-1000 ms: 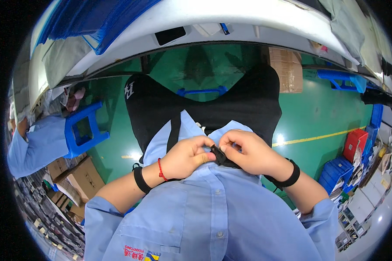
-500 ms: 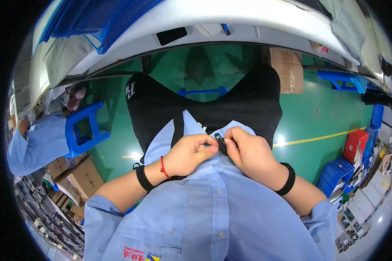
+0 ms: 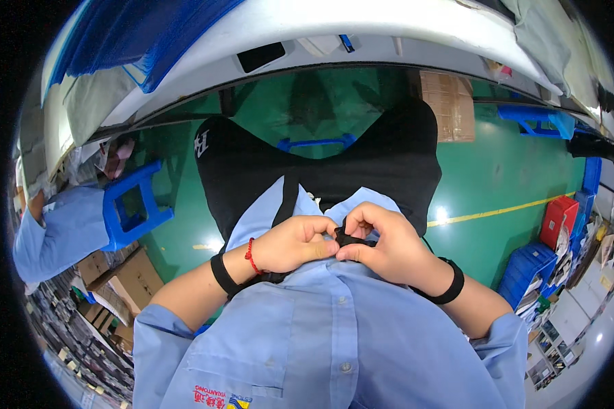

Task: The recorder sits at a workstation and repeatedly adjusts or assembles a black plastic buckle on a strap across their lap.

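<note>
In front of my waist, over the hem of the light blue shirt (image 3: 293, 334), a small black strap-like piece (image 3: 351, 238) sits between my hands. Its exact kind is hard to make out. My right hand (image 3: 392, 245) pinches it between thumb and fingers. My left hand (image 3: 293, 243) closes thumb and fingertips at its left end, and the fingers partly hide that end. Both wrists wear a black band, and a red cord bracelet (image 3: 251, 257) circles the left one. A black strip (image 3: 288, 201) lies along the shirt hem near my left hand.
Ahead is a white table edge (image 3: 361, 51) with a black phone (image 3: 260, 57) and a blue stack (image 3: 136, 41). Beneath stands a cardboard box (image 3: 447, 105). Blue stools (image 3: 138, 204) are at both sides; another person's sleeve (image 3: 61, 221) is at left. Right: red (image 3: 558, 219) and blue bins (image 3: 527, 266).
The black piece has turned from steep to nearly level. My right hand has shifted slightly down, its thumb now along the piece's lower side; the left fingertips have moved in against it.
</note>
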Demonstrator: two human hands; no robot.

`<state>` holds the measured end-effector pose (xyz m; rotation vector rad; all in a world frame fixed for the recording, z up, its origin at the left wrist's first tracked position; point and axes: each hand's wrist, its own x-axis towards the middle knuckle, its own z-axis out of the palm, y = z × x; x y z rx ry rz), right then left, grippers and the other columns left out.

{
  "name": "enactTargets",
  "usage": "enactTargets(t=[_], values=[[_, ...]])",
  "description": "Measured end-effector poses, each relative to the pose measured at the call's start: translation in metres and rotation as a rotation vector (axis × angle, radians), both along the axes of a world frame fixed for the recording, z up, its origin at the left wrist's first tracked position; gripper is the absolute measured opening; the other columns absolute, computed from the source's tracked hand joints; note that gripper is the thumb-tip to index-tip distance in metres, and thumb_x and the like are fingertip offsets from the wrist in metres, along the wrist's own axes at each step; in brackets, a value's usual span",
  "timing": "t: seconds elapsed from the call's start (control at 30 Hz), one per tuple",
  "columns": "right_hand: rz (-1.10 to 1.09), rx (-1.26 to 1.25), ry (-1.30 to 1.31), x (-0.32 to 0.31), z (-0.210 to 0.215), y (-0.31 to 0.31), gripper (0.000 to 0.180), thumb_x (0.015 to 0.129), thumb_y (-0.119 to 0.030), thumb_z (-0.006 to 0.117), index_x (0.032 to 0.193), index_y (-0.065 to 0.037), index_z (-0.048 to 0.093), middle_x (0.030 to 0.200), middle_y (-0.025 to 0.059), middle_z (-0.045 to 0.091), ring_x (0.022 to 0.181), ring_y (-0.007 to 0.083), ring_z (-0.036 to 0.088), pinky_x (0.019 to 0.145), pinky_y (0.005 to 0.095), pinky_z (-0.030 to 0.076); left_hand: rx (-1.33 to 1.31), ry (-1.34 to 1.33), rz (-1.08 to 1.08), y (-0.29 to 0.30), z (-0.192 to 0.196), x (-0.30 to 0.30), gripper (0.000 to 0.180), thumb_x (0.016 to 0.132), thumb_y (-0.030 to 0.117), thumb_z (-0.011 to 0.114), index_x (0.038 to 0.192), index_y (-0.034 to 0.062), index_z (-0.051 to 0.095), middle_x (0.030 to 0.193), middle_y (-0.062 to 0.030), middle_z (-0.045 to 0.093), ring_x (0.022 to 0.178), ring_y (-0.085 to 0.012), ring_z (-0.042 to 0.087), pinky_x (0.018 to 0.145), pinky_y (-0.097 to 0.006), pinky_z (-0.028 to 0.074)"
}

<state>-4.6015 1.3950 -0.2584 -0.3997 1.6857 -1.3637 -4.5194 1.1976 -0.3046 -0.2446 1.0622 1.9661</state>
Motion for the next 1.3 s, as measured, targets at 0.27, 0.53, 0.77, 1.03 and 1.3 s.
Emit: enactTargets(t=[0.27,0.53,0.77,1.03,1.3], values=[[-0.001,-0.037,-0.228,0.000,-0.013,0.019,0.031,0.078,-0.007,0.075,0.100,-0.001,0.054,0.084,0.0024,0.057,0.079,0.0087,0.055,0.073,0.0231,0.047,0.010,-0.019,0.065,0.003,-0.005,0.003,0.012,0.095,0.015,0.056,0.096,0.0037,0.054,0.073,0.0043,0.055,0.062,-0.0003,0.046,0.054,-0.016,0.037],[-0.086,-0.082,-0.421,0.000,-0.014,0.017,0.024,0.085,0.000,0.065,0.105,-0.002,0.052,0.093,0.0011,0.057,0.087,0.0076,0.056,0.080,0.0223,0.046,-0.025,-0.080,0.214,-0.002,0.001,0.003,0.022,0.101,0.025,0.043,0.093,0.0062,0.050,0.053,0.0045,0.041,0.036,-0.0041,0.031,0.035,-0.022,0.025],[-0.257,-0.249,-0.612,0.000,0.005,0.048,0.026,0.087,0.004,0.058,0.111,-0.004,0.050,0.107,0.0006,0.052,0.101,0.0071,0.051,0.088,0.0212,0.042,-0.048,-0.016,0.715,-0.025,0.016,0.021,0.030,0.102,0.033,0.036,0.089,0.0075,0.046,0.045,0.0005,0.034,0.032,-0.0112,0.033,0.033,-0.022,0.028],[-1.059,-0.431,-0.225,0.046,0.098,0.184,0.029,0.074,-0.007,0.071,0.074,-0.009,0.042,0.065,0.0024,0.042,0.055,0.0147,0.037,0.048,0.0285,0.030,0.027,0.354,1.313,-0.104,0.065,0.099,0.039,0.102,0.044,0.019,0.091,0.0104,0.037,0.045,-0.0040,0.040,0.030,-0.0183,0.040,0.027,-0.031,0.039],[-1.325,-0.251,0.467,0.040,0.215,0.244,0.013,0.088,-0.013,0.056,0.099,-0.011,0.051,0.074,-0.0019,0.045,0.046,0.0069,0.040,0.041,0.0202,0.035,-0.154,0.635,1.232,-0.173,0.160,0.143,0.039,0.103,0.039,0.022,0.102,0.0057,0.042,0.057,-0.0060,0.046,0.039,-0.0179,0.045,0.027,-0.032,0.037]])
